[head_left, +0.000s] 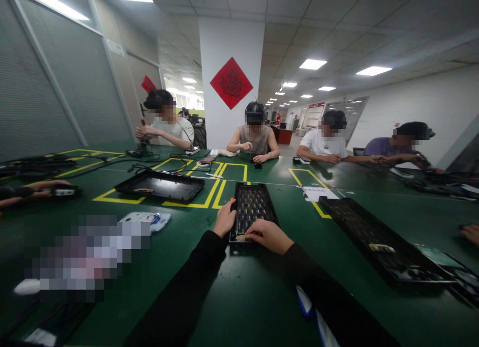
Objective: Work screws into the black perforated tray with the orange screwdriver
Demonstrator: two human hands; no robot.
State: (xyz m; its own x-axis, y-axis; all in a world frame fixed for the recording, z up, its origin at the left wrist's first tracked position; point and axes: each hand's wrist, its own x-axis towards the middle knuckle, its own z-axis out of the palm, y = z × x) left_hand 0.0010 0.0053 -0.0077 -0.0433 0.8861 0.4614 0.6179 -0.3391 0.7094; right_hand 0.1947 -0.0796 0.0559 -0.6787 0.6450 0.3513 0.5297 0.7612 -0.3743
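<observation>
A black rectangular casing (256, 203) with rows of small slots or posts lies on the green table in front of me, its long side pointing away. My left hand (225, 218) rests on its left edge, fingers closed round the rim near a small orange spot. At the near end, my right hand (270, 235) has its fingers pinched together over a small yellowish part (241, 238) inside the casing. Whether the fingertips grip that part is hard to make out.
Another black tray (160, 186) lies at the left, and a long black casing (381, 242) at the right. Blue-handled tool (305, 303) sits under my right forearm. Paper (320, 193) lies beyond. Several people sit across the table; other people's hands show at both sides.
</observation>
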